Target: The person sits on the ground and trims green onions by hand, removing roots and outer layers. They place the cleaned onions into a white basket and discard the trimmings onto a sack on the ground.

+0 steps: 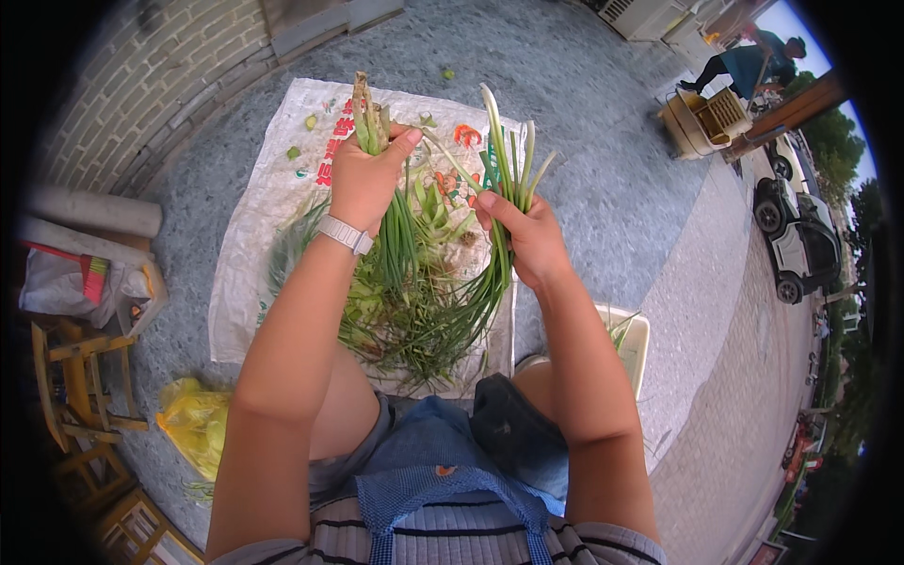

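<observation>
My left hand (363, 188) is closed around a bunch of scallions (400, 245), their brownish, untrimmed ends sticking up and their green leaves hanging down. In my right hand (535, 243) are several cleaner scallions (499, 141) with pale ends pointing up and long leaves trailing toward the pile. A single thin pale stalk (454, 158) slants from my left fingertips to my right thumb. Below both hands, a heap of green leaves and peelings (405, 325) lies on a white woven sack (240, 301) spread on the ground.
A cream plastic basin (640, 348) with some greens stands by my right knee. At my left are a yellow plastic bag (196, 424) and wooden stools (89, 377). Farther right, a person (753, 64) is near a tan tub (692, 127); a vehicle (800, 221) is parked beyond.
</observation>
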`<state>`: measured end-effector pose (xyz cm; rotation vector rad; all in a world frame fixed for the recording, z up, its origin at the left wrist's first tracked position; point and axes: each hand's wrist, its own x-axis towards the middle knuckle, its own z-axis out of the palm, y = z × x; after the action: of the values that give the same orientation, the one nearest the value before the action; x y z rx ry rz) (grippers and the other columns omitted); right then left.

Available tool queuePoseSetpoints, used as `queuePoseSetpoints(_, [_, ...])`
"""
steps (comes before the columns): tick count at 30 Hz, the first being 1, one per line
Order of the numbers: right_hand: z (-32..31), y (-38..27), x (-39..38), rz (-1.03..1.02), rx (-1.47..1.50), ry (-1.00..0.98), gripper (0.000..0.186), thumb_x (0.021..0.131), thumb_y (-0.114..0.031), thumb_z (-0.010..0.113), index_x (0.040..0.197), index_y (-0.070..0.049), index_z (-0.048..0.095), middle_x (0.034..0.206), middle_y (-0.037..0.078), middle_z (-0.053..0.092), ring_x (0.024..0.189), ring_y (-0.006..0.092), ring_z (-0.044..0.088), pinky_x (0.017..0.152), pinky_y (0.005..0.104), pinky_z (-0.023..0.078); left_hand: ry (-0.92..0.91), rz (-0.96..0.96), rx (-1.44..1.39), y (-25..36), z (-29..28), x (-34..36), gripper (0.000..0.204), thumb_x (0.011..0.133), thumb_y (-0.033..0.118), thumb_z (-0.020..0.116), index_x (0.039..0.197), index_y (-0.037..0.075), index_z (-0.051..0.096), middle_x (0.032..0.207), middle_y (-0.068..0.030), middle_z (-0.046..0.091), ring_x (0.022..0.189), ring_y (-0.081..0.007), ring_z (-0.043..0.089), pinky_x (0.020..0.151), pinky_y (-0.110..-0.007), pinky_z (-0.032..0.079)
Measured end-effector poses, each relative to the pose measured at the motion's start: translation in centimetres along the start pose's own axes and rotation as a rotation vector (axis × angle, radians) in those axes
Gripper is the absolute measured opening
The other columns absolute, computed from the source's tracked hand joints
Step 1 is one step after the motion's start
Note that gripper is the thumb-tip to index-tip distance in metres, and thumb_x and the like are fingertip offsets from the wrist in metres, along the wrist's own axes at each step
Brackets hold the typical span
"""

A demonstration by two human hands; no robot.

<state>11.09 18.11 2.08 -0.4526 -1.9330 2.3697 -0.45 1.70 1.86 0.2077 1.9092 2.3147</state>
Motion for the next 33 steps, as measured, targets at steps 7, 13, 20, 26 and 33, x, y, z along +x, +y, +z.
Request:
queuePoseSetpoints(7, [-0.9,0.7,0.1,-0.006,0.007,-0.064,0.014,0.086,-0.018,0.067,0.089,-0.005,0.063,0.073,-0.001,0.058,0.067,0.0078,0.051,0.064,0.0219,0.039,0.435,0.101,-0.15,-0.9,-3.6,4.1,0.016,0.085,0.014,0.071,0.092,0.001,0.064,0.08,-0.0014,0.062,0.064,-0.0069,0.05,0.056,-0.023,0.042])
queuePoseSetpoints(13, [-0.2,1.1,1.0,-0.106,-0.072,0.067,0.033,0.095,-0.036,0.055,0.095,-0.003,0.06,0.084,0.004,0.063,0.075,0.012,0.056,0.073,0.0266,0.045,-0.244,-0.302,-0.225,-0.1,-2.6,1.8,0.027,0.089,0.017,0.067,0.107,-0.003,0.063,0.083,-0.0043,0.062,0.061,-0.0063,0.046,0.055,-0.021,0.04])
queuePoseSetpoints(20, [-0.2,1.9,1.3,-0.072,-0.05,-0.066,0.033,0.1,-0.03,0.047,0.106,0.001,0.054,0.083,0.008,0.061,0.074,0.0166,0.059,0.073,0.0302,0.048,-0.503,-0.308,-0.058,0.4,-0.6,0.1,0.026,0.09,0.013,0.063,0.108,-0.005,0.061,0.089,-0.0081,0.064,0.061,-0.0067,0.046,0.057,-0.021,0.041])
queuePoseSetpoints(26, [0.4,0.7,0.5,0.143,-0.019,-0.039,0.026,0.098,-0.026,0.052,0.103,-0.001,0.056,0.06,-0.001,0.044,0.051,0.0093,0.038,0.047,0.0252,0.034,-0.416,-0.001,0.403,-0.2,0.2,-0.1,0.019,0.093,0.014,0.057,0.104,0.0,0.064,0.083,-0.0019,0.063,0.059,-0.006,0.046,0.055,-0.024,0.041])
queuePoseSetpoints(33, [1.4,0.8,0.0,0.113,0.054,-0.194,0.022,0.097,-0.021,0.052,0.098,0.0,0.057,0.062,-0.001,0.045,0.048,0.0085,0.038,0.045,0.0244,0.033,-0.166,-0.1,-0.145,-1.3,0.9,-0.6,0.016,0.094,0.011,0.056,0.1,-0.002,0.061,0.078,-0.002,0.058,0.061,-0.0075,0.047,0.055,-0.024,0.041])
